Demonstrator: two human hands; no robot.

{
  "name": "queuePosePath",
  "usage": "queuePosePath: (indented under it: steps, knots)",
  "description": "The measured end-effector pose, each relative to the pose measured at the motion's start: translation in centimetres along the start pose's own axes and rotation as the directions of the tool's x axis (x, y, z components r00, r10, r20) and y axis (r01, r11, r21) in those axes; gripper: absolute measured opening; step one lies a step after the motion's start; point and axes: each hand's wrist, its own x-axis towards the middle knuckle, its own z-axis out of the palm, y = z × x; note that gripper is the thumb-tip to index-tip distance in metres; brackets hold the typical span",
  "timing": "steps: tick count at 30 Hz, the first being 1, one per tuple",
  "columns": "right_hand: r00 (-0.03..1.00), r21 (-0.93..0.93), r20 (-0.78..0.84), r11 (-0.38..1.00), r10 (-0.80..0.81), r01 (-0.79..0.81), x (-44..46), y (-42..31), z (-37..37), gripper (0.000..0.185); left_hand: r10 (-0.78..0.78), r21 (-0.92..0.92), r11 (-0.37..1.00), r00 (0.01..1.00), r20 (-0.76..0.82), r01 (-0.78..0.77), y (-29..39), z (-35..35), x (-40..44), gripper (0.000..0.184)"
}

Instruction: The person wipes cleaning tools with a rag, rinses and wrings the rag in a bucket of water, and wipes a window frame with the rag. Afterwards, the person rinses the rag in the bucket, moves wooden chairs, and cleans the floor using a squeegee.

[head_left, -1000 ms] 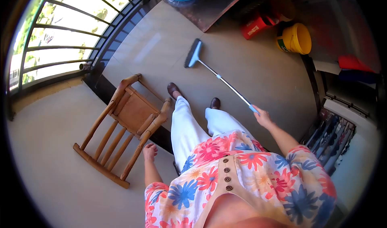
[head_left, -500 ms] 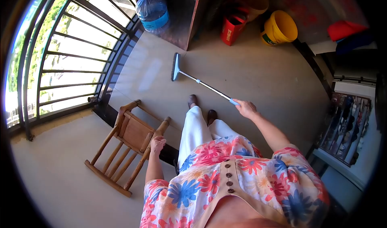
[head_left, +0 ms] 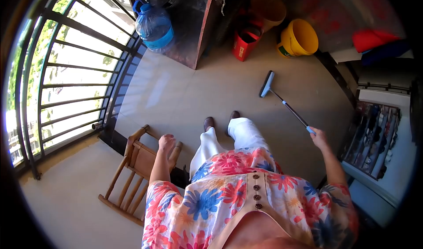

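My right hand (head_left: pixel 318 137) grips the blue end of a long-handled brush (head_left: pixel 294 112), whose light blue head (head_left: pixel 266 84) with dark bristles is low over the floor, right of my feet. Whether the bristles touch the floor I cannot tell. My left hand (head_left: pixel 167 143) is closed, with fingers curled, above the wooden chair (head_left: pixel 144 158) and partly hiding it. What it holds, if anything, I cannot make out. Two dark shoes (head_left: pixel 209 124) show below my white trousers.
A barred railing (head_left: pixel 77 86) runs along the left. At the top stand a large water bottle (head_left: pixel 154 28) on a dark surface, a red container (head_left: pixel 246 41) and a yellow bucket (head_left: pixel 298 38). An open rack of items (head_left: pixel 372 139) is at the right.
The brush has swung to the right with my right hand. My left hand has moved forward over the chair. The view and my feet have shifted.
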Motion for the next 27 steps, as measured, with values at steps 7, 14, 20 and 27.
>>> queuePosePath:
  steps: [7,14,20,27]
  knots:
    - [0.836,0.374,0.502,0.816,0.223,-0.442,13.2,-9.2,-13.8,0.038,-0.608,-0.629,0.47,0.744,0.278,0.619,7.8,-13.6,16.8,0.026]
    - [0.889,0.74,0.453,0.584,-0.066,-0.334,30.9,-20.6,-20.8,0.033,-0.544,-0.725,0.471,0.812,0.209,0.503,15.9,-15.4,27.2,0.025]
    - [0.948,0.778,0.262,0.621,-0.179,-0.098,42.6,-29.8,-17.0,0.033,-0.507,-0.86,0.318,0.838,0.202,0.399,19.1,-6.0,31.8,0.019]
    - [0.994,0.708,0.018,0.703,-0.109,0.065,44.3,-33.0,-9.6,0.036,-0.513,-0.726,0.317,0.754,0.41,0.61,19.2,-8.7,32.9,0.027]
